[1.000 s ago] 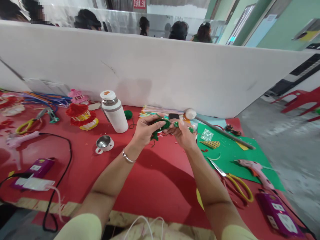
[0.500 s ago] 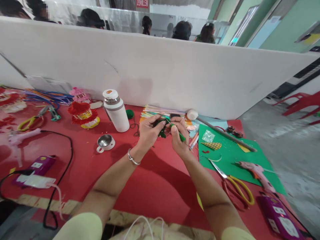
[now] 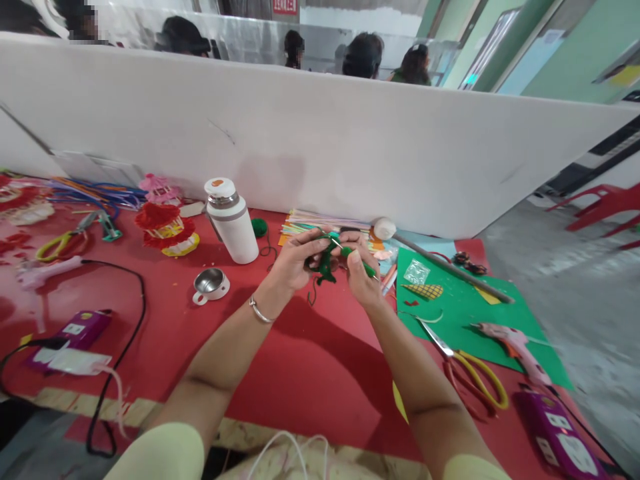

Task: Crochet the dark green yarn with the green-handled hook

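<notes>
Rightward of the flask (image 3: 234, 232), green yarn work (image 3: 327, 267) is pinched by the left hand (image 3: 294, 265). The green-handled hook (image 3: 369, 269) is gripped by the right hand (image 3: 362, 287), its tip toward the flask.

Table (image 3: 320, 380) red; sheet (image 3: 460, 317) green. Cone (image 3: 427, 291) yellow, dark crisscross. Flask (image 3: 237, 233) white, grey band. Yarn piece (image 3: 326, 267) dark green; hook (image 3: 367, 267) green-handled. Scissors' (image 3: 463, 367) handles red, yellow. Glue guns (image 3: 523, 350) pink.
</notes>
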The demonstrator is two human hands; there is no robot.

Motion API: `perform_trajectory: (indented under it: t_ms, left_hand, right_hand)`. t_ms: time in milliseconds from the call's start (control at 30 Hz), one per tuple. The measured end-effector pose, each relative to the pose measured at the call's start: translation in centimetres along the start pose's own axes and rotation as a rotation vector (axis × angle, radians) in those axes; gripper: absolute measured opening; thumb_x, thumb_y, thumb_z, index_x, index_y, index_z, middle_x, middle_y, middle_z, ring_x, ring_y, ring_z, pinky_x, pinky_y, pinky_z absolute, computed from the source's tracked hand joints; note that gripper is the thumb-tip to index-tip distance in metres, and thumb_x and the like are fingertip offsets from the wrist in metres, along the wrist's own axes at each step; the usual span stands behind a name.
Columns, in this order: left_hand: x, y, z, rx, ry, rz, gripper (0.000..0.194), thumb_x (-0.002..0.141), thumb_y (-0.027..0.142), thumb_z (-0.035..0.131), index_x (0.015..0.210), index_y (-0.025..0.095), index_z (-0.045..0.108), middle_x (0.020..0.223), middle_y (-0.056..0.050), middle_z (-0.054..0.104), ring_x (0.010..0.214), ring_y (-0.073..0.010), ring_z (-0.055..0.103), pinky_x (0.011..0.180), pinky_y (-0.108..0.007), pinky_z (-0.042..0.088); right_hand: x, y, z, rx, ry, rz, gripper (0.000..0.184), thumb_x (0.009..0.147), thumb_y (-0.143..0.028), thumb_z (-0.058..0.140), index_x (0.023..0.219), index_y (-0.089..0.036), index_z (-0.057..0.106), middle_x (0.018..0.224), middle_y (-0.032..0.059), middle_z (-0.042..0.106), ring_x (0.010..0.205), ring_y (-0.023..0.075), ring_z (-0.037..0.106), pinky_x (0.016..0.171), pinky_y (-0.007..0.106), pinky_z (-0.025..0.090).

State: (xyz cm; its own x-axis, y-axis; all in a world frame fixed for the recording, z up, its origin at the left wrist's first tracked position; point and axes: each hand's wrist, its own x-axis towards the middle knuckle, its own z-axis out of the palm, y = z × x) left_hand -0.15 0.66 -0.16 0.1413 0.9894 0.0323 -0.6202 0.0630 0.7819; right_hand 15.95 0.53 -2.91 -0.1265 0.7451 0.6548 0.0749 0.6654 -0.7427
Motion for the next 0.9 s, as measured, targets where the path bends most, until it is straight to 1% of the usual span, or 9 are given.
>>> perform_trajectory:
  t_ms: [133,200,267,367,467,567,667,800,900]
  left_hand:
    - [0.0,0.5,-0.2,0.0,-0.002,0.043,0.041,0.056,0.024,0.098,0.093,0.021,0.083,0.078,0.0,0.075,0.044,-0.0016,0.038,0.04,-0.019,0.024]
    - [0.1,0.5,-0.3,0.027,-0.007,0.06,0.04,0.055,0.026,0.099,0.091,0.02,0.083,0.067,0.002,0.069,0.043,-0.0017,0.036,0.039,-0.019,0.021]
    - [0.1,0.5,-0.3,0.066,-0.015,0.057,0.036,0.056,0.028,0.099,0.087,0.018,0.083,0.054,0.005,0.057,0.043,-0.0026,0.036,0.04,-0.018,0.018]
    - [0.0,0.7,-0.3,0.089,-0.024,0.024,0.033,0.057,0.03,0.096,0.085,0.017,0.081,0.049,0.008,0.047,0.043,-0.0029,0.034,0.039,-0.018,0.017]
    - [0.0,1.1,-0.4,0.096,-0.023,-0.02,0.033,0.057,0.028,0.093,0.085,0.017,0.08,0.051,0.008,0.048,0.043,-0.0029,0.033,0.039,-0.018,0.016]
    - [0.1,1.5,-0.7,0.12,-0.017,-0.056,0.032,0.056,0.026,0.09,0.083,0.016,0.078,0.054,0.007,0.052,0.043,-0.0027,0.032,0.038,-0.018,0.016]
    - [0.3,1.9,-1.3,0.152,-0.028,-0.107,0.025,0.055,0.026,0.088,0.075,0.016,0.074,0.05,0.007,0.047,0.041,-0.0032,0.03,0.038,-0.019,0.018]
    - [0.4,2.4,-1.7,0.163,-0.05,-0.138,0.022,0.055,0.024,0.086,0.068,0.016,0.07,0.048,0.008,0.042,0.041,-0.0033,0.029,0.037,-0.019,0.018]
    - [0.4,2.7,-1.9,0.179,-0.064,-0.137,0.02,0.054,0.023,0.085,0.067,0.015,0.072,0.048,0.007,0.043,0.041,-0.0032,0.03,0.037,-0.018,0.016]
  right_hand:
    - [-0.1,0.7,0.2,0.204,-0.063,0.101,0.047,0.103,-0.062,0.05,0.095,-0.025,0.077,0.117,0.0085,0.065,0.098,0.022,0.069,0.068,0.034,0.064]
    - [-0.3,0.9,0.5,0.285,-0.054,0.149,0.047,0.102,-0.064,0.051,0.096,-0.025,0.076,0.12,0.008,0.065,0.089,0.0196,0.07,0.064,0.033,0.063]
    - [-0.5,0.9,0.7,0.317,-0.043,0.185,0.049,0.101,-0.066,0.05,0.097,-0.025,0.076,0.119,0.0084,0.066,0.084,0.018,0.069,0.061,0.032,0.062]
    - [-0.5,0.7,0.5,0.29,-0.048,0.198,0.051,0.099,-0.068,0.052,0.098,-0.025,0.078,0.118,0.0103,0.068,0.081,0.0179,0.067,0.058,0.031,0.06]
    - [-0.1,0.5,-0.3,0.173,-0.06,0.105,0.051,0.097,-0.069,0.055,0.098,-0.025,0.08,0.121,0.011,0.066,0.093,0.022,0.067,0.063,0.034,0.062]
    - [0.4,0.6,-1.4,0.003,-0.086,-0.013,0.052,0.096,-0.071,0.056,0.1,-0.026,0.082,0.122,0.0115,0.062,0.112,0.0275,0.065,0.082,0.04,0.064]
    - [1.0,0.6,-2.2,-0.071,-0.121,-0.096,0.05,0.093,-0.071,0.06,0.1,-0.026,0.082,0.121,0.0115,0.059,0.115,0.0284,0.063,0.096,0.046,0.061]
    - [1.5,0.5,-2.6,-0.136,-0.154,-0.195,0.048,0.093,-0.07,0.062,0.104,-0.028,0.082,0.119,0.0108,0.058,0.116,0.028,0.061,0.102,0.047,0.058]
    - [1.6,0.5,-2.9,-0.156,-0.188,-0.253,0.041,0.094,-0.064,0.065,0.112,-0.031,0.081,0.121,0.0103,0.057,0.118,0.0279,0.06,0.1,0.047,0.059]
